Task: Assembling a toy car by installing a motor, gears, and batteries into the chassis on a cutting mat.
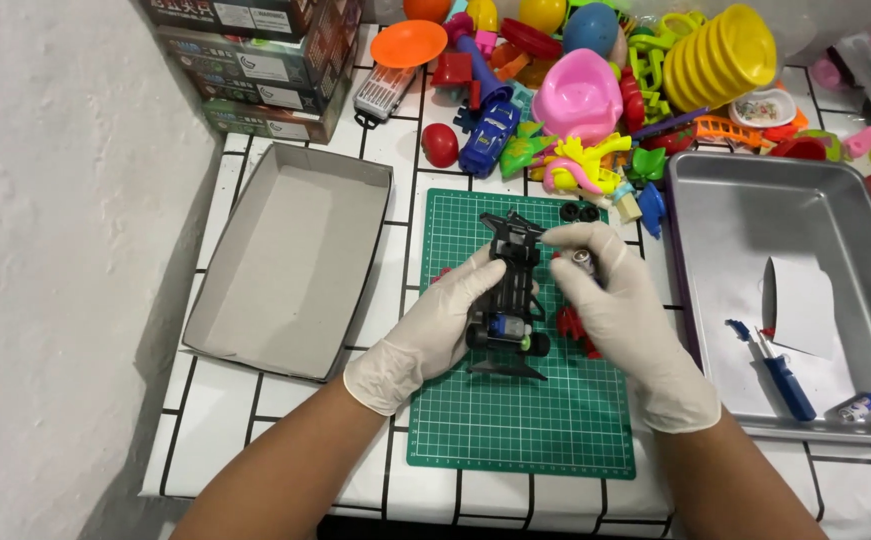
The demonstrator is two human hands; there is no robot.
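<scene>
My left hand [435, 330] gripped the black toy car chassis [508, 300] on the green cutting mat [520, 430]. My right hand [620, 315] pinched a small silver cylinder [583, 260] beside it.

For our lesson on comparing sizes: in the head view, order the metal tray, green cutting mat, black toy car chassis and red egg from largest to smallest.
1. Metal tray
2. Green cutting mat, close to the tray; the tray is cut off at the frame edge
3. Black toy car chassis
4. Red egg

black toy car chassis [508, 300] | green gridded cutting mat [520, 430] | white gloves
</scene>
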